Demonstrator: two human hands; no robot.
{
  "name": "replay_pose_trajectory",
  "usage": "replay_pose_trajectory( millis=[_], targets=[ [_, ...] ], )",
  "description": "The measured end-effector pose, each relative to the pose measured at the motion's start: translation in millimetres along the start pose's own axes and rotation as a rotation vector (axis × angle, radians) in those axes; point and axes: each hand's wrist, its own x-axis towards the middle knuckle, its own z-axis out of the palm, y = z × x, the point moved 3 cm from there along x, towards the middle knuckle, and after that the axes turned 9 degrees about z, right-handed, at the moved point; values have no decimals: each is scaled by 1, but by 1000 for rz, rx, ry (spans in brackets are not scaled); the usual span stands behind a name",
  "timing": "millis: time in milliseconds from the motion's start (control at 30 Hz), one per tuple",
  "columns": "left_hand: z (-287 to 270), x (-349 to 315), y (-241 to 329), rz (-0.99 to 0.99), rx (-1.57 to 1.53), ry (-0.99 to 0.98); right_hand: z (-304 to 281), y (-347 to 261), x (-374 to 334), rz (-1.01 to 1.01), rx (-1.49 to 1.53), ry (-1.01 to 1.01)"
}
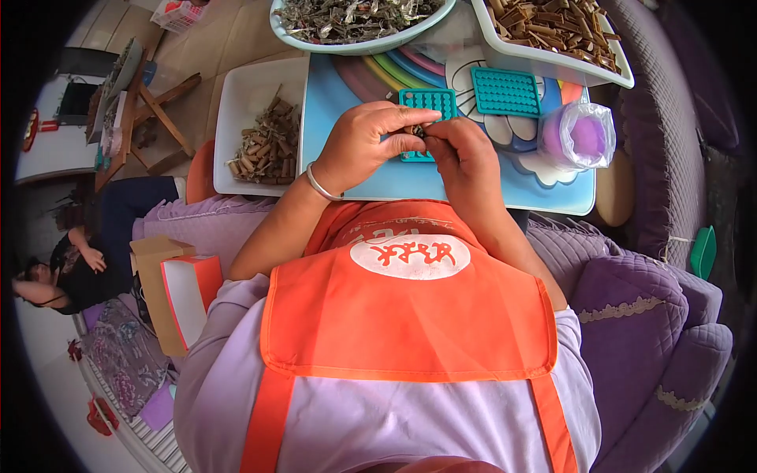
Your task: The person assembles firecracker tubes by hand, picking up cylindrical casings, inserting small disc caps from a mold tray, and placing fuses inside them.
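Observation:
Both hands meet above a teal dimpled tray (430, 98) on the blue table (371, 180). My left hand (367, 142), with a bangle at its wrist, is closed in a pinch around a small brown piece (415, 131). The fingers of my right hand (471, 162) are closed on the same piece from the other side. Fingers cover most of it, so its exact kind is hidden. A second teal dimpled tray (507, 91) lies to the right. At the left stands a white tub (229, 102) with short brown rolls (272, 154) trailing pale strings.
A pale blue basin (363, 47) of dark, shiny tangled bits and a white bin (544, 71) of brown strips stand at the far side. A bag-lined purple container (579, 135) is at the right. Purple sofa (631, 315), open cardboard box (158, 303) and another person (75, 260) are around me.

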Motion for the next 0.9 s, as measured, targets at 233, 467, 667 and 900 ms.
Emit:
replay_pose_trajectory(
  millis=[233,467,667,900],
  targets=[
    [0,-7,9,-62,4,2,-2,-12,-5,107,14,23],
    [-1,-13,9,31,143,-65,-6,-14,0,99,-56,-155],
    [0,-21,5,-192,-170,48,-4,-19,-6,38,60,-78],
    [13,-35,-2,-228,-269,76,-1,-5,-7,23,-2,-160]
  ],
)
